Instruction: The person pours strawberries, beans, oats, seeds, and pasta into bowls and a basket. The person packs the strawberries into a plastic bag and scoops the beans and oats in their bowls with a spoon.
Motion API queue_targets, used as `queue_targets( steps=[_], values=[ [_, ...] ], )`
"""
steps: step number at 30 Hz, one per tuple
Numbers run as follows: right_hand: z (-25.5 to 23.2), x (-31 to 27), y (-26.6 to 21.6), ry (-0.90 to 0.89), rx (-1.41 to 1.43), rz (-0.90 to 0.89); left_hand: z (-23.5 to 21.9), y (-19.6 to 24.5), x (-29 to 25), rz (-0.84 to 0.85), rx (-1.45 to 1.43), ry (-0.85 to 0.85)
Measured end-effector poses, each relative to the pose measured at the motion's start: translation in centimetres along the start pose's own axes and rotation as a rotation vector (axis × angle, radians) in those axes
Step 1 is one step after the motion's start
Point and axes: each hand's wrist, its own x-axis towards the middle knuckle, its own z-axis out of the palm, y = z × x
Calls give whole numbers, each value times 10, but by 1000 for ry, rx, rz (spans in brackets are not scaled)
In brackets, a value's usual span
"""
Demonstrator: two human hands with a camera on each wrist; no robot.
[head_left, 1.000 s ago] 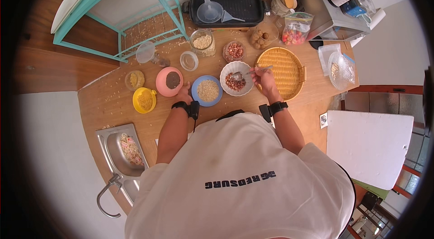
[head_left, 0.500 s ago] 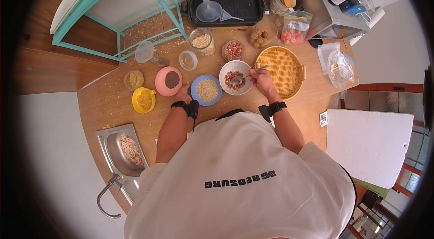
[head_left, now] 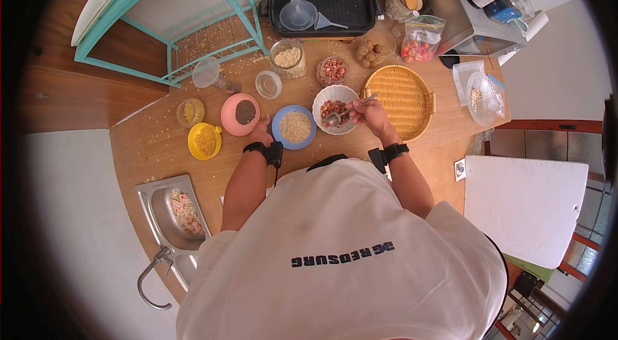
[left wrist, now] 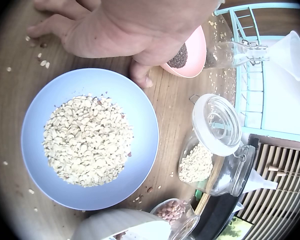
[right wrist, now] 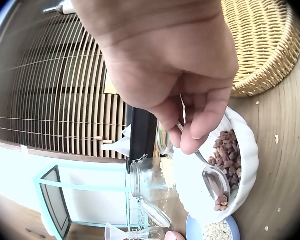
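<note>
My right hand (head_left: 372, 116) pinches the handle of a metal spoon (right wrist: 216, 181) between thumb and fingers. The spoon's bowl is tilted down inside a white fluted bowl (right wrist: 248, 150), beside a heap of reddish-brown peanuts (right wrist: 227, 159), with a few at its tip. My left hand (left wrist: 125, 30) rests on the table, fingers spread, holding nothing. Its thumb lies between a pink bowl (left wrist: 196, 56) of dark seeds and a blue plate (left wrist: 149, 132) of oats. In the head view the blue plate stands between the left hand and the white bowl.
A round wicker tray (head_left: 399, 105) lies right of the white bowl. Behind stand a jar of oats (head_left: 288, 60), a container of peanuts (head_left: 333, 72) and a black grill pan (head_left: 347, 2). A yellow bowl (head_left: 205, 142) is at left, above the sink (head_left: 154, 208).
The right hand has shifted the spoon within the white bowl, its tip now nearer the bowl's front side. The left hand has stayed beside the pink bowl.
</note>
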Motion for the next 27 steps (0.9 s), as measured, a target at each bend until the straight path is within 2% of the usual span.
queue_targets(
  steps=[1, 4, 13, 16, 18, 22, 24, 25, 27],
  values=[
    [0, 0, 0, 0, 0, 0, 1, 0, -4, 41, -11, 1],
    [0, -2, -2, -11, 29, 26, 6, 6, -28, 23, 14, 31],
    [-7, 2, -2, 0, 218, 82, 4, 7, -25, 10, 74, 13],
    [-8, 5, -12, 13, 349, 31, 5, 7, -26, 7, 85, 35],
    [-7, 8, -22, 68, 493, -71, 7, 9, -31, 3, 104, 50],
    [-9, 9, -36, 94, 568, -79, 7, 12, -30, -40, 229, 85],
    [-10, 6, -38, 160, 325, -87, 7, 10, -28, -41, 242, 98],
    [-10, 5, -37, 158, 325, -88, 7, 9, -28, -45, 254, 112],
    [-9, 2, -34, 198, -6, -113, 4, 9, -24, -18, 237, 80]
  ],
)
